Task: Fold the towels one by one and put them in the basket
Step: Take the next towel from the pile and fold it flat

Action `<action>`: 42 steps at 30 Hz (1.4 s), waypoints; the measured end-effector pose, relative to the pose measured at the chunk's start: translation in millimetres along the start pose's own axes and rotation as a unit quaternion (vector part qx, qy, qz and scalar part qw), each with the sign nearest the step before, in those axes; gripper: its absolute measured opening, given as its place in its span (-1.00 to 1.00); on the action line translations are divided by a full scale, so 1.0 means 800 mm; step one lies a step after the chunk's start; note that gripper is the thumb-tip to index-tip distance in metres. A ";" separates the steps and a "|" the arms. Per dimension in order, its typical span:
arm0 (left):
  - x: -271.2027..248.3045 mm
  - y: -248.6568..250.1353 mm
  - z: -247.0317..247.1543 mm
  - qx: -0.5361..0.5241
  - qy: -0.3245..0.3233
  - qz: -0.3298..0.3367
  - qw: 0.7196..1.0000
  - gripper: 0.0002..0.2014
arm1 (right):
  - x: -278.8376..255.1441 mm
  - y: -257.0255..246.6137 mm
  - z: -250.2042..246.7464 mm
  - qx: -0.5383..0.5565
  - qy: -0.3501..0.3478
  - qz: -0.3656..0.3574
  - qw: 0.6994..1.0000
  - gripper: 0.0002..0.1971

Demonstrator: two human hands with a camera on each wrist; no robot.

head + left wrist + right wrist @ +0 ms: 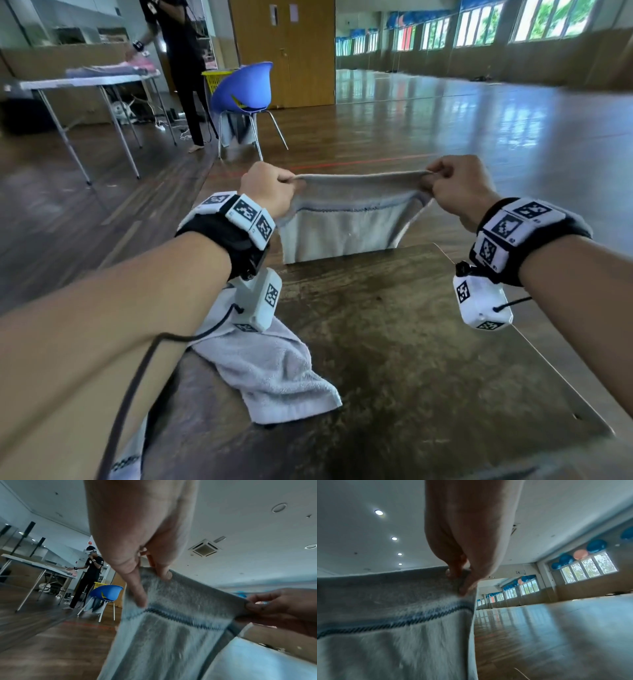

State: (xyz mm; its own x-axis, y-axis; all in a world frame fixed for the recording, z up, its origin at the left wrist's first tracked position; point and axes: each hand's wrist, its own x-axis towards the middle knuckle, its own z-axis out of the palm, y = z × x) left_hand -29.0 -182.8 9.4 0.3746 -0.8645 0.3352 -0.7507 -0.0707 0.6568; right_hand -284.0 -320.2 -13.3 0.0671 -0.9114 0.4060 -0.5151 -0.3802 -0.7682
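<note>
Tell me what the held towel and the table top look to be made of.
Held towel: soft terry-like cloth, pale grey, fuzzy pile, with a dark woven stripe; likely cotton. Table top: looks like worn dark wood or laminate, with mottled, dull patches; which one, I cannot tell.

Daylight enters through the windows (pixel 534 20), blown out to white, leaving streaked glare on the floor (pixel 479 113) below them. Ceiling spotlights (pixel 378 512) add little; the hall reads dim and bluish. Wrist views are motion-blurred, the towel (pixel 385 628) smeared. Straight lines bow far from the windows.
</note>
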 end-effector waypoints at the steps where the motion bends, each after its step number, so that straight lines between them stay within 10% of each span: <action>1: -0.004 0.000 0.000 0.020 0.046 0.029 0.998 -0.79 | -0.002 -0.001 -0.001 0.013 0.001 -0.034 0.999 -0.78; 4: -0.024 -0.009 0.001 0.032 0.165 0.109 0.980 -0.81 | -0.017 0.001 -0.006 0.072 -0.033 -0.105 0.991 -0.85; 9: -0.074 -0.052 0.023 0.076 0.112 0.102 0.985 -0.84 | -0.054 0.032 0.000 -0.011 -0.149 -0.070 0.986 -0.91; 15: -0.090 -0.071 0.035 0.059 0.152 0.111 0.980 -0.88 | -0.063 0.035 0.017 0.044 -0.093 -0.065 0.993 -0.93; 23: -0.162 -0.125 0.060 0.179 -0.184 -0.037 0.966 -0.84 | -0.130 0.074 0.006 -0.231 -0.291 -0.087 0.924 -0.95; 42: -0.251 -0.054 -0.058 0.027 -0.168 -0.074 0.983 -0.55 | -0.245 0.015 -0.103 -0.056 -0.243 -0.084 0.965 -0.87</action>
State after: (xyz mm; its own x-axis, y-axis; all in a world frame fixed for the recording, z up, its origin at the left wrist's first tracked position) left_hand -46.7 16.8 -54.7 0.2877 -0.9577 -0.0103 -0.7328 -0.2270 0.6415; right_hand -373.6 -133.2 -61.5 0.5366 -0.8147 0.2200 -0.5487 -0.5349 -0.6426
